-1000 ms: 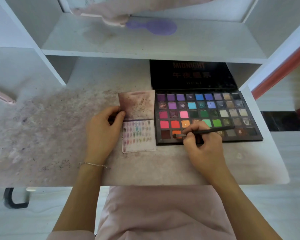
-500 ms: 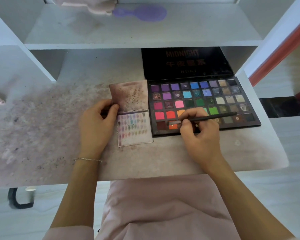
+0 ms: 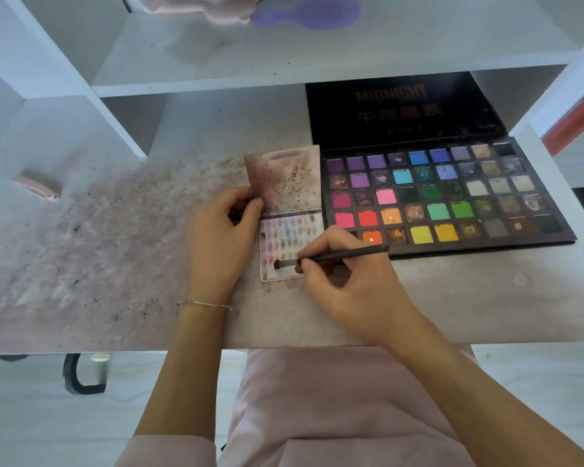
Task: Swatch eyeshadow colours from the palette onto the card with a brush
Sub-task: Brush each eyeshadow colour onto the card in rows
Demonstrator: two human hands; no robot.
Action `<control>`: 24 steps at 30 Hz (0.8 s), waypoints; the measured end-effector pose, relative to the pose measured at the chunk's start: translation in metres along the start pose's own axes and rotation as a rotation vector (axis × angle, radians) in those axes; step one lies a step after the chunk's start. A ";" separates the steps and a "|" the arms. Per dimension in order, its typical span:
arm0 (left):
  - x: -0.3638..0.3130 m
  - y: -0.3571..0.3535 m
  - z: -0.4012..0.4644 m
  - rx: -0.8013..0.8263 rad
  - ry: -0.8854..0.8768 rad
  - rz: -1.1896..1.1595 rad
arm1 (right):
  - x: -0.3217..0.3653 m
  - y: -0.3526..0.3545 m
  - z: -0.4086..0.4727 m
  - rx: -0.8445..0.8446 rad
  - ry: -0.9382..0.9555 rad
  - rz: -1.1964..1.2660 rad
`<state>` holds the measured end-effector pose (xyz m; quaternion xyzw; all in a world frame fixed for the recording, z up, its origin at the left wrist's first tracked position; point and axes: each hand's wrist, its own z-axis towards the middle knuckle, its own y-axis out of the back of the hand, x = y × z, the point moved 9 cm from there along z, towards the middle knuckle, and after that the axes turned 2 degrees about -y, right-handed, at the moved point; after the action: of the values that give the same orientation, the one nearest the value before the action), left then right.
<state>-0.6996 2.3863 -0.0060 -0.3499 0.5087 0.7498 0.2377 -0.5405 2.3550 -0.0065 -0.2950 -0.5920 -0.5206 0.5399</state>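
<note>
Moved since 0.5 s ago: brush (image 3: 338, 257) off the palette's bottom-left pans, now over the card; right hand came left with it.

Brush — thin dark handle, long axis near level, running left-right w/ slight rise toward the right end. Bristle tip points left, on or just above the card's lower rows; contact can't be told. Tail end sits over the palette's front edge.

Right hand (image 3: 348, 281) — fingers and thumb curled round the brush handle near the ferrule, pencil-style grip.

Left hand (image 3: 218, 237) — holds the card at its left edge, thumb pressed near the fold, fingers curled at the edge.

Card (image 3: 284, 244) — folded, two panels; upper panel stained brown-purple w/ dark specks, lower panel carries rows of small colour swatches. Lies on desk (image 3: 452, 298), touching the palette's left side.

Palette (image 3: 452, 197) — open, black, five rows of colour pans; lid stands back under the shelf, lettered MIDNIGHT.

Misc: desk surface dusted w/ purplish powder at left; thin bracelet (image 3: 204, 304) on left wrist; purple hairbrush (image 3: 311, 13) on upper shelf (image 3: 317, 62); small pink item (image 3: 38, 187) at far left.
</note>
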 end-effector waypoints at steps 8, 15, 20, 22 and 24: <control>-0.001 -0.001 0.000 0.002 0.001 -0.007 | 0.000 -0.008 0.002 0.064 -0.002 -0.039; 0.000 -0.001 0.000 -0.002 0.000 -0.009 | 0.002 -0.009 0.001 0.105 0.003 -0.090; 0.002 -0.001 0.000 0.001 0.008 -0.009 | 0.004 -0.009 0.001 0.099 0.001 -0.078; 0.003 -0.001 0.001 -0.002 0.017 -0.016 | 0.003 -0.010 0.000 0.119 0.001 -0.079; 0.003 -0.001 0.001 0.000 0.018 -0.021 | 0.001 -0.011 0.000 0.141 -0.020 -0.058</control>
<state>-0.7011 2.3876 -0.0083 -0.3619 0.5070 0.7443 0.2409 -0.5509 2.3514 -0.0087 -0.2440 -0.6409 -0.4901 0.5381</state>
